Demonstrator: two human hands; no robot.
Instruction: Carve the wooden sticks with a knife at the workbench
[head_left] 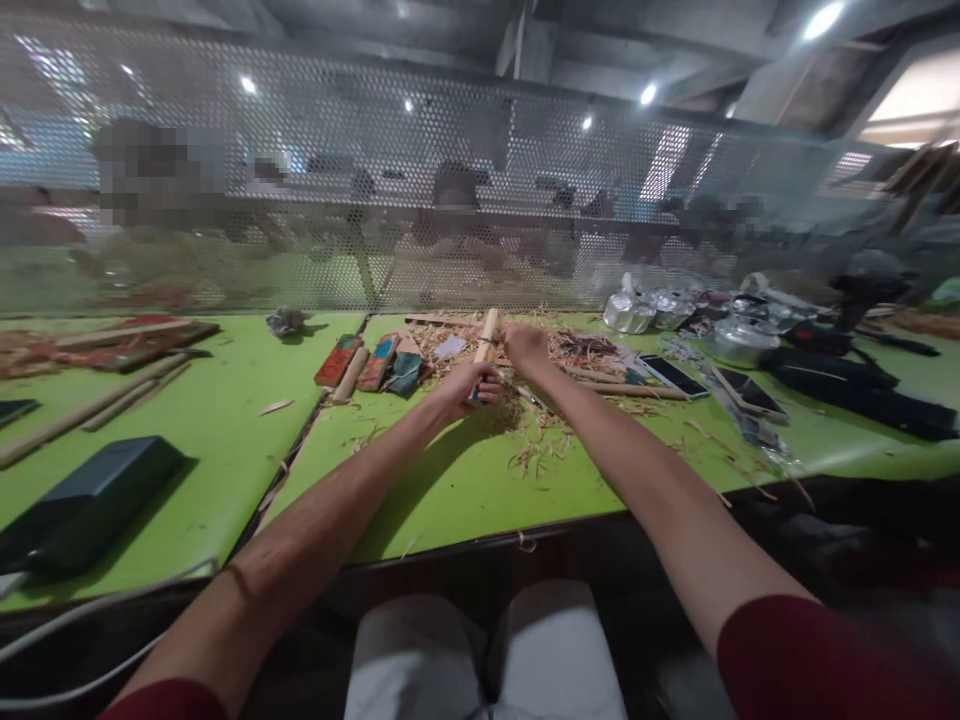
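In the head view, the left hand (474,388) is gripping the near end of a wooden piece (489,328) at the frame's centre, apparently steadying it. The right hand (526,348) is sitting curled just beside the piece; whether it is holding anything, I cannot tell. Shavings (559,345) are lying around them, while a phone (675,376) is resting right of centre, probably keeping clear of the work.

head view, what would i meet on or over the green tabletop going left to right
Dark tapered box, crumpled grey ball, red-and-green block, left hand, right hand, smartphone nearest the hands, black fabric pouch.
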